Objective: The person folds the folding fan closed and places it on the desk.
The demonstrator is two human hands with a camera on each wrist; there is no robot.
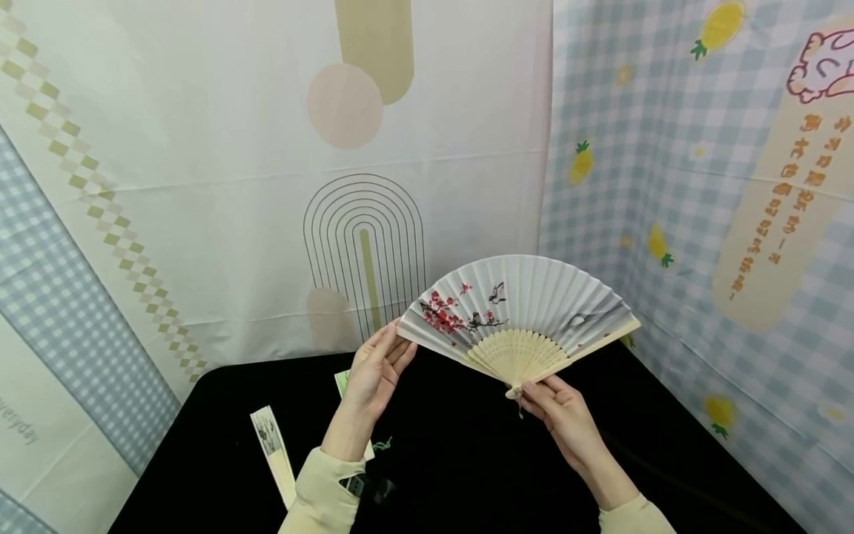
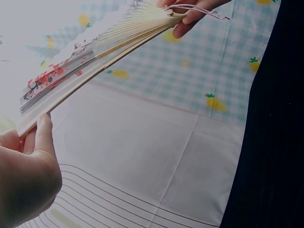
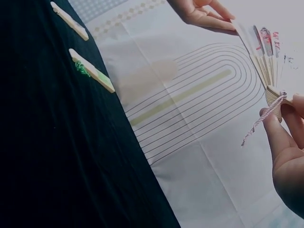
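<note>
A white folding fan point(image 1: 527, 315) painted with red blossoms and birds is spread wide above the black table point(image 1: 467, 460). My right hand point(image 1: 559, 409) pinches its bamboo pivot, where a pink-and-white cord point(image 3: 262, 119) dangles. My left hand point(image 1: 376, 371) holds the fan's left outer rib between thumb and fingers. In the left wrist view the fan point(image 2: 95, 61) runs edge-on from my left hand point(image 2: 26, 175) up to the right hand point(image 2: 190, 14). The right wrist view shows the fan's ribs point(image 3: 263, 57) between my right hand point(image 3: 287, 156) and my left hand point(image 3: 204, 12).
Two folded fans lie on the table: one pale point(image 1: 273, 452) at the left, one with a green tassel point(image 1: 347, 393) partly behind my left forearm. They show as fan point(image 3: 69, 20) and fan point(image 3: 92, 70) in the right wrist view. Patterned cloth backdrops point(image 1: 267, 170) close off the back and right sides.
</note>
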